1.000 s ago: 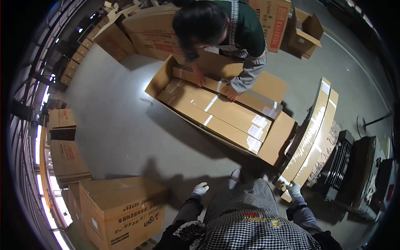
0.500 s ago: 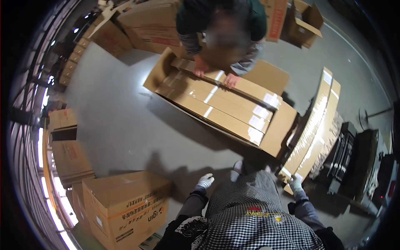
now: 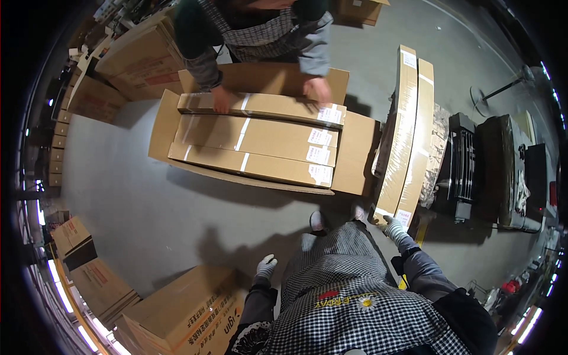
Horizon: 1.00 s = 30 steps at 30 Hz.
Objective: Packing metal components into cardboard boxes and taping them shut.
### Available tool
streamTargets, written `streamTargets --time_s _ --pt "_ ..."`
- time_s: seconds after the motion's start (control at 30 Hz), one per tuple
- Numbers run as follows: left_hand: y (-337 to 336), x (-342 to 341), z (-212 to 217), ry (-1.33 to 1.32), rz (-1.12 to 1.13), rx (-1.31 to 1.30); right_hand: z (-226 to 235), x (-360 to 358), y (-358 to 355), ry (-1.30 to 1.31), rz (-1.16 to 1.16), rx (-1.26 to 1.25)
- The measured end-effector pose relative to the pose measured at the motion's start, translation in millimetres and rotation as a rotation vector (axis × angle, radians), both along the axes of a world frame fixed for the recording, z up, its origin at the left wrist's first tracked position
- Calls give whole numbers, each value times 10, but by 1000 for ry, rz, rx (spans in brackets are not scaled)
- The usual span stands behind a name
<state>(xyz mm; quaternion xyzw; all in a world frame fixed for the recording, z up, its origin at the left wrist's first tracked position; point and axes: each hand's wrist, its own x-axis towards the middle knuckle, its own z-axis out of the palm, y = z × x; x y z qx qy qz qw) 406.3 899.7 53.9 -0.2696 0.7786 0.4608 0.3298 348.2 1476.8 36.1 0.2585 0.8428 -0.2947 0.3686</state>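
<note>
My right hand [image 3: 393,228], in a pale striped glove, grips the near end of a long narrow cardboard carton [image 3: 399,130]. A second long carton [image 3: 418,139] lies alongside it, wrapped in shiny film with white strips and labels. My left hand [image 3: 266,267], also gloved, hangs low by my side with its fingers loosely apart and nothing in it. Ahead stands a large open cardboard box [image 3: 357,155] packed with several long narrow cartons [image 3: 272,134]. A co-worker's two bare hands are over it: one hand [image 3: 220,99] touches the farthest carton, the other [image 3: 318,90] is blurred near its labelled end.
A big printed cardboard box [image 3: 177,296] stands near left, with other cartons [image 3: 97,284] behind it. More large boxes [image 3: 142,59] are at the far left. Dark equipment [image 3: 462,160] stands right of the long cartons. Grey floor [image 3: 118,195] lies left of the open box.
My view has turned to the right, shifting the scene leftward. The co-worker has straightened up, and one of their hands has moved toward the carton's labelled end. My right hand stays on the long carton's end.
</note>
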Motion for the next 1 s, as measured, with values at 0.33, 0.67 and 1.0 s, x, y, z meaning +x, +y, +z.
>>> streamTargets --time_s 0.33,0.67,1.0 --pt "240 -476 246 27 -60 -14 289 15 -93 -8 -238 -59" --pt "245 -528 272 44 -148 -49 391 112 -31 -20 -224 -231" --pt "211 -440 291 -19 -138 -45 155 710 474 -362 -110 -213"
